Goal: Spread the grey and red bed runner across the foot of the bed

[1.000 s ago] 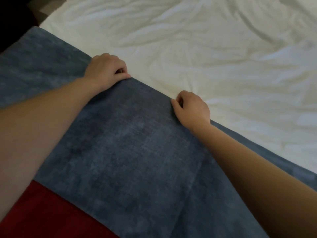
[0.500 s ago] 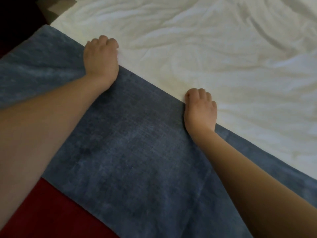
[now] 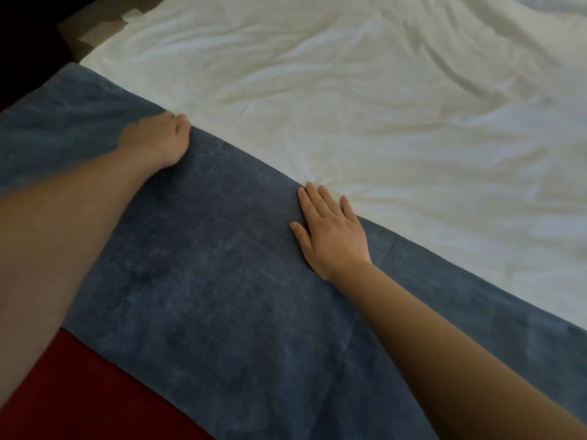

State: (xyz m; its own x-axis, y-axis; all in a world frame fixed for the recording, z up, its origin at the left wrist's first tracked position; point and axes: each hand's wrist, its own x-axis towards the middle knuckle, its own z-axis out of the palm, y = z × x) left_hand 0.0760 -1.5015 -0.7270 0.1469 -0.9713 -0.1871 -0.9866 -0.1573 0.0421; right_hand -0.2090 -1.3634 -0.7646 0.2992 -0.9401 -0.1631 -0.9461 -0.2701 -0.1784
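The bed runner (image 3: 222,281) lies on the bed, with a grey-blue band running diagonally and a red band (image 3: 89,395) at the lower left. My right hand (image 3: 330,233) lies flat on the grey band near its far edge, fingers straight and slightly spread. On the same edge, further left, rests my left hand (image 3: 158,138). It is motion-blurred, its fingers look bent at the edge, and its grip is unclear.
A wrinkled white sheet (image 3: 381,106) covers the bed beyond the runner. At the top left the bed corner meets a strip of floor (image 3: 95,23) and a dark area.
My right hand went from a fist at the runner's edge to a flat palm on the cloth. My left hand shifted along the edge and blurred. The view has moved.
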